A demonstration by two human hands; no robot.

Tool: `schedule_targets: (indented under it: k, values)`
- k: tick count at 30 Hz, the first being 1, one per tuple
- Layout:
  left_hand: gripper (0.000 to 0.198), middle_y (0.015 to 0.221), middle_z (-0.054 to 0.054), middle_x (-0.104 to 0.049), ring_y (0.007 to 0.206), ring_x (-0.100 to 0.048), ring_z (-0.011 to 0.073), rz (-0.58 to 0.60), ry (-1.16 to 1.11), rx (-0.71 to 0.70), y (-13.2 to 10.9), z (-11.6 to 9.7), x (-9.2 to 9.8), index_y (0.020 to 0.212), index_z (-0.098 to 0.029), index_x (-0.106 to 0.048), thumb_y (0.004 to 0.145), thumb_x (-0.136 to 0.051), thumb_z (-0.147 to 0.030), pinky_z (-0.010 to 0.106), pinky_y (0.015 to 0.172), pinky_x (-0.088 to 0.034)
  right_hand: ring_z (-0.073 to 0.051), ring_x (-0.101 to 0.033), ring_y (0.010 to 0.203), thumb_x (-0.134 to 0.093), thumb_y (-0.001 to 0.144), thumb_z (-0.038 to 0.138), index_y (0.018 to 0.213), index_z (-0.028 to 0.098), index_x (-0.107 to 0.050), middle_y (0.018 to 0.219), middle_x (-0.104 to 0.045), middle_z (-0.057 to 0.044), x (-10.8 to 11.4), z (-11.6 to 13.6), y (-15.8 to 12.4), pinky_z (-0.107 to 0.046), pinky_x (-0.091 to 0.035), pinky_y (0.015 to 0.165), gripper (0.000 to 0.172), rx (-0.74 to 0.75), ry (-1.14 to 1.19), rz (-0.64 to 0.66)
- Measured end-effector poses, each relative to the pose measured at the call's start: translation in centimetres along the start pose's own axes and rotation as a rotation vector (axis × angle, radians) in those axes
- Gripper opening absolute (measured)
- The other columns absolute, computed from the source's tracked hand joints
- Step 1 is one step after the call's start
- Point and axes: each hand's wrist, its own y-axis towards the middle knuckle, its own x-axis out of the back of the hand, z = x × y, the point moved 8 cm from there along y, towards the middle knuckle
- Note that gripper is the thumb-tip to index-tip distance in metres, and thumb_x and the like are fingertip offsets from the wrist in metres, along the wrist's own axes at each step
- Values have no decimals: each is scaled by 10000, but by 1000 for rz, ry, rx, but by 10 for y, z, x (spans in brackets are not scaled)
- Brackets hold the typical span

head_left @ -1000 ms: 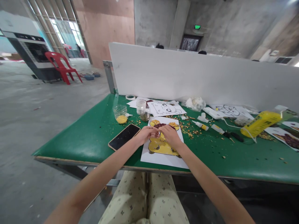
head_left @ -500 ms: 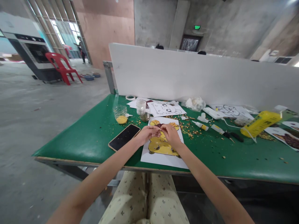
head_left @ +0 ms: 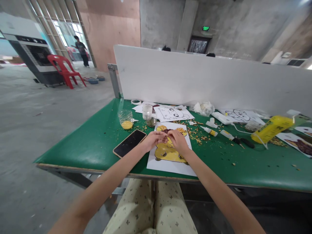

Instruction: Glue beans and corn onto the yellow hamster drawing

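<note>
A white sheet with a yellow bear picture [head_left: 168, 159] lies on the green table [head_left: 87, 143] in front of me. My left hand [head_left: 153, 139] and my right hand [head_left: 177, 139] meet over the bear's head, fingertips pinched together and touching the dark and yellow grains stuck there. What they pinch is too small to make out. A black phone [head_left: 129, 143] lies just left of my left hand.
A cup of yellow grains [head_left: 126, 119] and a clear jar [head_left: 149, 114] stand behind the phone. Line drawings [head_left: 173, 113], glue tubes [head_left: 209, 130], scissors [head_left: 240, 141], a yellow bottle [head_left: 271, 128] and scattered grains lie to the right. A white partition [head_left: 209, 78] backs the table. A person [head_left: 81, 50] stands far left.
Both hands stay pinched over the bear's head, barely shifting. The person in the far doorway has walked further into view.
</note>
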Motion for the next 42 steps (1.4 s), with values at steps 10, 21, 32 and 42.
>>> schedule_targets:
  k: [10, 21, 32, 42]
  values:
    - [59, 654, 97, -681, 607, -662, 157, -90, -1, 26, 3, 2, 10, 737, -59, -652, 684, -652, -85, 231, 624, -533, -187, -526, 757, -440, 869, 244, 839, 194, -525, 788, -585, -50, -3, -2, 2, -295, -404, 685, 103, -44, 5, 46]
    - [32, 614, 59, -677, 596, -657, 141, -243, -18, -50, 5, -16, 36, 729, -88, -640, 697, -637, -89, 235, 641, -536, -167, -573, 644, -479, 819, 416, 738, 197, -519, 690, -618, -22, 31, -74, -8, -259, -395, 604, 237, -389, 34, -138]
    - [33, 576, 32, -638, 563, -622, 118, -289, 134, -76, -1, -20, 40, 752, -89, -628, 733, -635, -115, 241, 637, -514, -195, -570, 626, -490, 781, 421, 743, 194, -535, 697, -642, -53, 42, -109, -21, -283, -375, 586, 234, -596, 61, -214]
    - [292, 1082, 87, -568, 913, -583, 183, -289, 267, -15, -2, -14, 45, 1107, -125, -532, 869, -522, -294, 373, 770, -507, -248, -604, 749, -465, 765, 361, 791, 197, -561, 778, -676, -91, 34, -120, -28, -384, -413, 716, 192, -686, 262, -228]
